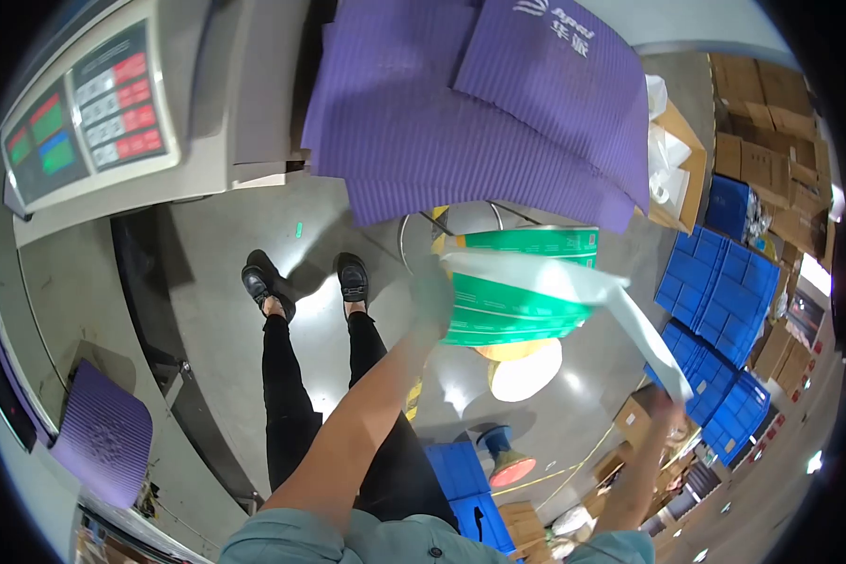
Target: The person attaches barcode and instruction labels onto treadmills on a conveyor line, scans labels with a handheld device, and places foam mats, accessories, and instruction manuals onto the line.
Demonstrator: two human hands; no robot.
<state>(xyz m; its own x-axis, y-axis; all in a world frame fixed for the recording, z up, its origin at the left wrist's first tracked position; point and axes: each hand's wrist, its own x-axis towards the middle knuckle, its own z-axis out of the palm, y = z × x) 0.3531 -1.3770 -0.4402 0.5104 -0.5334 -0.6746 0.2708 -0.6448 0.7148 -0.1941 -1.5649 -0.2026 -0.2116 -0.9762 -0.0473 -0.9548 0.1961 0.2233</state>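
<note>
My left hand (432, 293), blurred by motion, is closed at the near left end of a green printed package (517, 315). A long whitish strip (536, 273), perhaps plastic film, runs from that hand across the package. It bends downward past the package's right end. The strip's far end is in my right hand (665, 415), which is smeared and held out low on the right. The individual fingers of both hands are hard to make out. Under the package shows a round white and yellow stool-like top (526, 371).
Purple ribbed sheets (479, 122) cover the work surface ahead. A scale with a keypad (89, 113) stands at the left. An open carton with white bags (681, 169) adjoins the sheets. Blue crates (714, 291) and cardboard boxes (771, 103) line the right.
</note>
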